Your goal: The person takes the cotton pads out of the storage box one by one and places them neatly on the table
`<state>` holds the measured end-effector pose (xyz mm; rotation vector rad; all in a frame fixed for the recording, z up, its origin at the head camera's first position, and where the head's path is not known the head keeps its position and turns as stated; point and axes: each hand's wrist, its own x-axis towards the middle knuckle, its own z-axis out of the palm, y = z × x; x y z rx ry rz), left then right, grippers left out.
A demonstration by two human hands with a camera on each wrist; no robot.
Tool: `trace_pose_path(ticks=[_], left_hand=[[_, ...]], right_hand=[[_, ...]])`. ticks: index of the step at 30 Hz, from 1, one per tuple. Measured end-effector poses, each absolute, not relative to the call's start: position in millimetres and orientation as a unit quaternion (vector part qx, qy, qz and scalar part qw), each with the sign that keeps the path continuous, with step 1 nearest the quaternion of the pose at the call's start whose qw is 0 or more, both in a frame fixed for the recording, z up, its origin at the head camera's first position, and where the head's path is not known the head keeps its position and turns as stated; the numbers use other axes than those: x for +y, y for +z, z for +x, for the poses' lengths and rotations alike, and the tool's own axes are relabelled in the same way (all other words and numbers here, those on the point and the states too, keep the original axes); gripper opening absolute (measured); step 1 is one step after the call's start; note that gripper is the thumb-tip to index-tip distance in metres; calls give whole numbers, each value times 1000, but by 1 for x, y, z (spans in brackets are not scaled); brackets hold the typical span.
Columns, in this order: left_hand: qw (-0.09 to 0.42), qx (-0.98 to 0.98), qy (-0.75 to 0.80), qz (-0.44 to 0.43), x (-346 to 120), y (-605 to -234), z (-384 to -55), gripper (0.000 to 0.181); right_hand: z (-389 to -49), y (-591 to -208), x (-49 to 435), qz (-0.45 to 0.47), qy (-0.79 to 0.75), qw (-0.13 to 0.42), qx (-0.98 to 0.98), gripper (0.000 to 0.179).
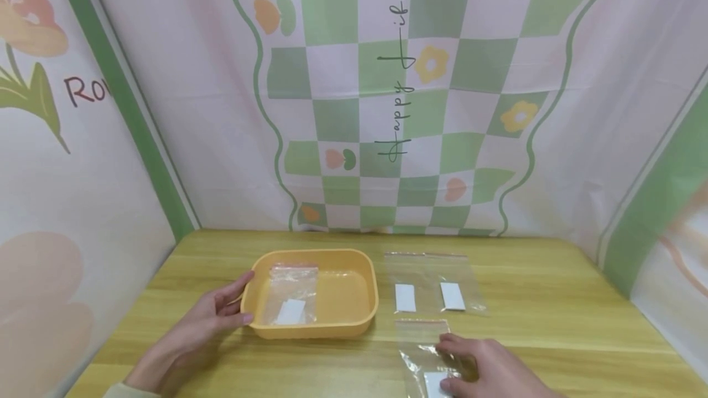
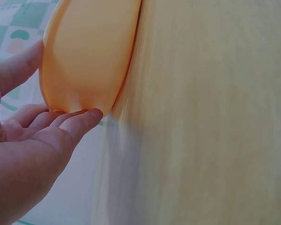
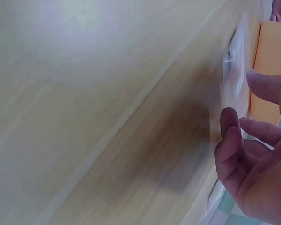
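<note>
In the head view, my left hand [image 1: 201,318] holds the left end of a yellow plastic tray [image 1: 362,318], with thumb and fingers spread at its rim. The left wrist view shows those fingers [image 2: 82,124] against the outer wall of the tray [image 2: 91,51]. Inside it lies a clear zip bag [image 1: 293,287] with white cards. My right hand [image 1: 492,367] hovers close over another clear zip bag [image 1: 412,343] holding a white card [image 1: 435,384]. From the right wrist, the right hand [image 3: 257,159] has its thumb apart from loosely bent fingers; nothing shows between them.
Behind the right hand, more clear bags lie side by side and seem to overlap, with a white card [image 1: 405,298] and a second white card [image 1: 452,296] in them. Everything rests on a wooden table [image 1: 210,257]. A printed curtain [image 1: 381,103] hangs behind.
</note>
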<state>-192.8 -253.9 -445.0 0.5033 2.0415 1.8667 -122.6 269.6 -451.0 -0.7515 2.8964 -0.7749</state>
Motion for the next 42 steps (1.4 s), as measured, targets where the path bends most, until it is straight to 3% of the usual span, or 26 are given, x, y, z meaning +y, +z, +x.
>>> trace_pose_path(ticks=[20, 26, 32, 42], left_hand=[[165, 715, 657, 174, -254, -446, -193, 88], [155, 721, 652, 175, -254, -444, -193, 89], [157, 721, 652, 173, -254, -444, -193, 89], [153, 716, 658, 174, -254, -444, -194, 89]], right_hand=[[-122, -441, 262, -231, -241, 9, 943, 57], [-128, -418, 249, -232, -303, -39, 924, 42], [-140, -386, 226, -236, -343, -31, 908, 20], [-183, -346, 167, -292, -327, 4, 899, 17]])
